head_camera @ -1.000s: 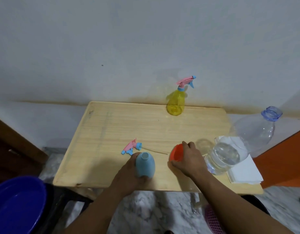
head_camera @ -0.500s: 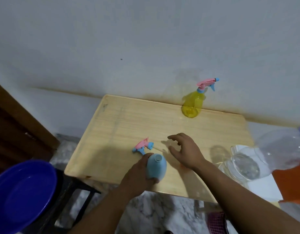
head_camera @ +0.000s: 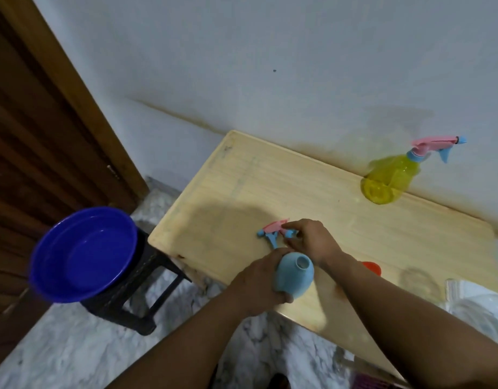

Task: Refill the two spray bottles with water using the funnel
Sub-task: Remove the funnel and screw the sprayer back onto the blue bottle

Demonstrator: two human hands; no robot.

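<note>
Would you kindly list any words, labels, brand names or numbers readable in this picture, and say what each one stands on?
None can be read. The blue bottle, the yellow spray bottle, the loose spray head and the blue basin show no print; the clear bottle is too blurred to tell.

both forearms bare, no sleeves; left hand point(head_camera: 260, 279) & right hand point(head_camera: 312, 240) ungloved, seemingly no rings/watch.

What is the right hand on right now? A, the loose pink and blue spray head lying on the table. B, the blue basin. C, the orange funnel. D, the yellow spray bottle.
A: the right hand has its fingers curled on the loose spray head lying on the table, beyond the open blue bottle that the left hand holds.
</note>
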